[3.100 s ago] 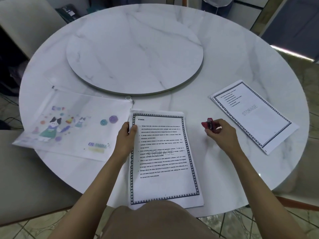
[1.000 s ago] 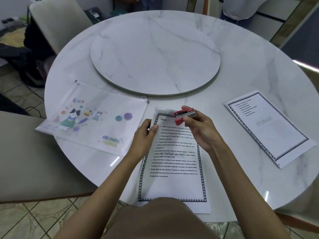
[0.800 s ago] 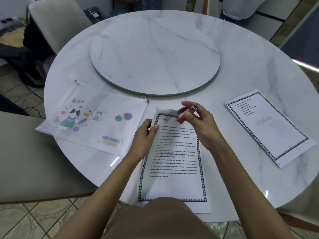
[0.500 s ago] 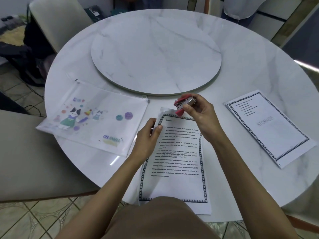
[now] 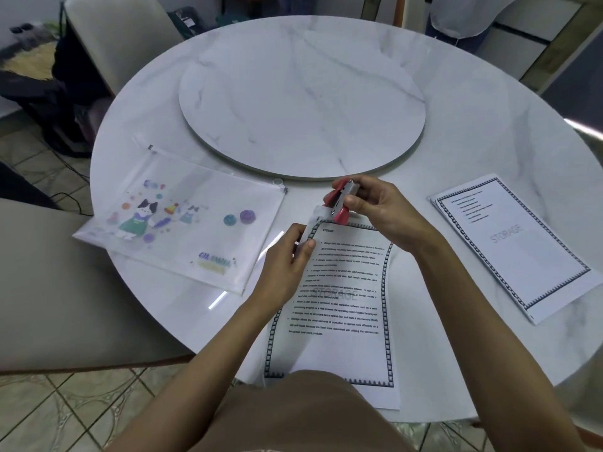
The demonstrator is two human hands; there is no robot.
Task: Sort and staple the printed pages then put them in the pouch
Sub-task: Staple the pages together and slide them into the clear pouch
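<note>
Your desk (image 5: 489, 132) is white marble-look stone with grey veins, polished enough to throw glare. The round turntable (image 5: 303, 102) on it has the same look. Your pouch (image 5: 195, 243) is frosted, translucent plastic with colour print. Your stapler (image 5: 339, 203) is red plastic with bright metal parts. The near pages (image 5: 342, 321) and the right-hand stack (image 5: 515, 243) are matt white paper, printed black.

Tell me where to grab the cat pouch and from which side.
Pinch the pouch by its left corner, coming from the left. It lies flat on the table, but that corner appears to overhang the rim, letting fingers slip underneath.
</note>
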